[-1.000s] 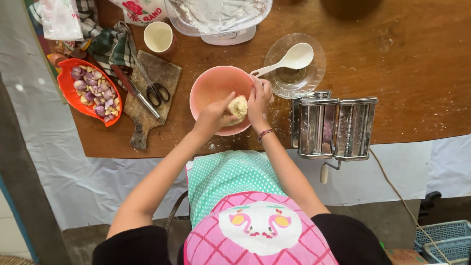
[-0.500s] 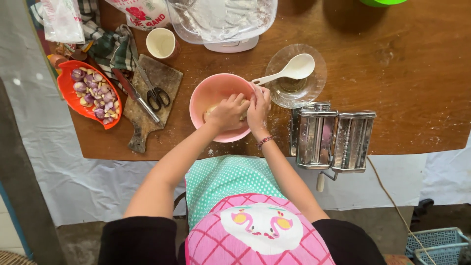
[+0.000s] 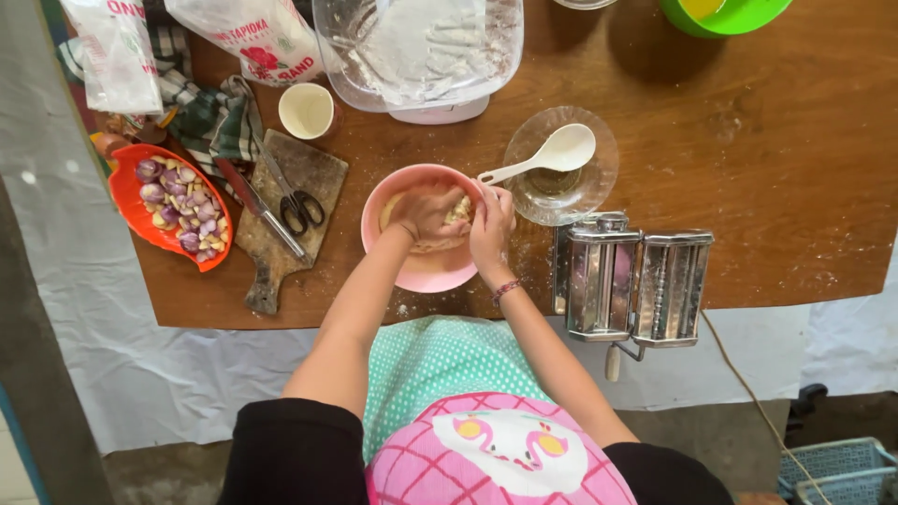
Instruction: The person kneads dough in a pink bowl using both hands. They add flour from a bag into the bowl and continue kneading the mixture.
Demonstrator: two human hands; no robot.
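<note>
Low in the frame, two bare forearms run up from a pink and green apron (image 3: pixel 468 411) toward the middle of the picture, and both meet inside the pink bowl (image 3: pixel 426 271). The left hand (image 3: pixel 428 211) is curled over the pale dough (image 3: pixel 458 210), fingers clenched into it from the left side; the right hand (image 3: pixel 491 224) presses in from the right, fingers wrapped on the same lump, a beaded band on its wrist. So the dough sits right between the two hands, touching both, in the upper half of the bowl, soft and lumpy, with no clear long axis to read. The bowl looks smooth plastic, resting near the lower edge of the brown wooden surface (image 3: pixel 795 168), which is dusted with flour. Just right of the bowl stands a shiny metal pasta roller (image 3: pixel 631 276), boxy and ribbed. Above that, a clear glass dish (image 3: pixel 561 168) holds a white spoon (image 3: pixel 547 157) whose handle points down-left toward the bowl. Left of the bowl lies a dark worn cutting board (image 3: pixel 281 215) with scissors (image 3: pixel 295 201) and a knife on it, then an orange tray (image 3: pixel 140 220) of purple shallots. Along the top edge: a small cream cup (image 3: pixel 306 110), a clear floury tub (image 3: pixel 421 56), plastic bags and a green bowl (image 3: pixel 725 14).
</note>
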